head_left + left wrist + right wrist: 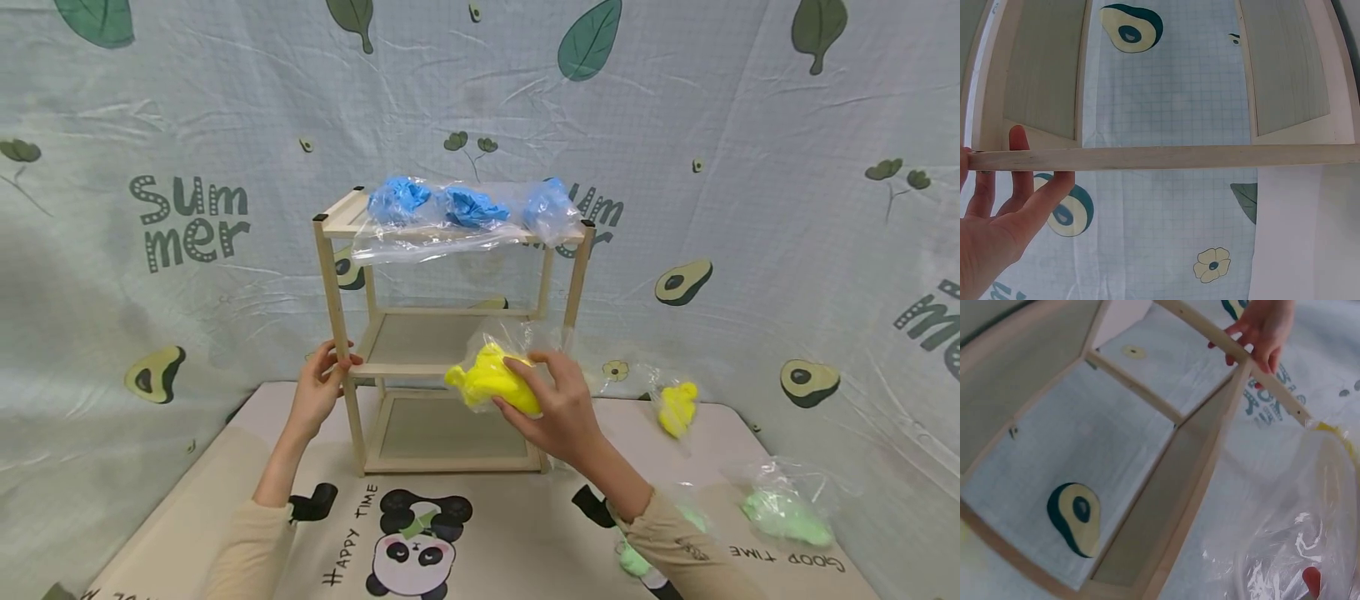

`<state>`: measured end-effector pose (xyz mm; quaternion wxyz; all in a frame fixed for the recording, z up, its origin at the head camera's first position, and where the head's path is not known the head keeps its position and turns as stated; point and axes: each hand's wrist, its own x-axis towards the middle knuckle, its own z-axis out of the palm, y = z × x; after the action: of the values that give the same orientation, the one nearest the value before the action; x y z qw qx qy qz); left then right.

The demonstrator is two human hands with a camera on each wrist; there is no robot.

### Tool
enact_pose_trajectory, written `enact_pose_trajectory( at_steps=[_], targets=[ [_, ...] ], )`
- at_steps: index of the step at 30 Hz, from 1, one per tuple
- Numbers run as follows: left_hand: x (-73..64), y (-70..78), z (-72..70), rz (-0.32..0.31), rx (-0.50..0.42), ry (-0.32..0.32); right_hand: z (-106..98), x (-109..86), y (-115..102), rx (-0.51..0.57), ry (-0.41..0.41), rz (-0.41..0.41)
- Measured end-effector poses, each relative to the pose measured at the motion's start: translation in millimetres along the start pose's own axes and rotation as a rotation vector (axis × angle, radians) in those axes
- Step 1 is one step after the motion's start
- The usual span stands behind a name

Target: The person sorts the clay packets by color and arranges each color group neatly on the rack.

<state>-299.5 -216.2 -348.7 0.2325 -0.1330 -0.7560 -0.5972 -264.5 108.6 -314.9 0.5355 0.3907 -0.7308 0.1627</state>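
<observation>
A small wooden rack (442,370) with three levels stands in the middle of the head view. My left hand (315,396) grips its front left post (1179,157) at the middle shelf's corner. In front of that shelf, my right hand (558,408) holds a clear plastic bag (1285,550) with a crumpled yellow item (491,375) inside, thumb below and fingers above. The right wrist view shows mostly the bag's clear film, with the left hand (1266,331) beyond on the post. On the top shelf lie bagged crumpled blue items (472,207), the bag film hanging over the front edge.
Another bagged yellow item (677,408) lies at the table's back right. Bagged pale green items (786,515) are at the right, some partly behind my right forearm. A printed cloth (247,308) hangs behind, and a panda-print cover (495,533) lies over the table.
</observation>
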Motion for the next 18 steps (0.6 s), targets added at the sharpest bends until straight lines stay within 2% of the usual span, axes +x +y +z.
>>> enact_pose_trajectory(
  at_steps=[4, 9, 14, 18],
  targets=[
    [0.5, 1.6, 0.7, -0.011, -0.003, 0.002, 15, 17.8, 1, -0.024, 0.013, 0.016],
    [1.9, 1.3, 0.7, -0.015, 0.006, 0.001, 35, 31.9, 7, -0.080, 0.005, 0.080],
    [2.2, -0.5, 0.0, -0.008, 0.003, -0.003, 54, 32.9, 16, -0.162, -0.047, 0.131],
    [0.9, -1.4, -0.9, -0.003, -0.004, -0.011, 68, 29.8, 22, -0.251, -0.073, 0.138]
  ],
)
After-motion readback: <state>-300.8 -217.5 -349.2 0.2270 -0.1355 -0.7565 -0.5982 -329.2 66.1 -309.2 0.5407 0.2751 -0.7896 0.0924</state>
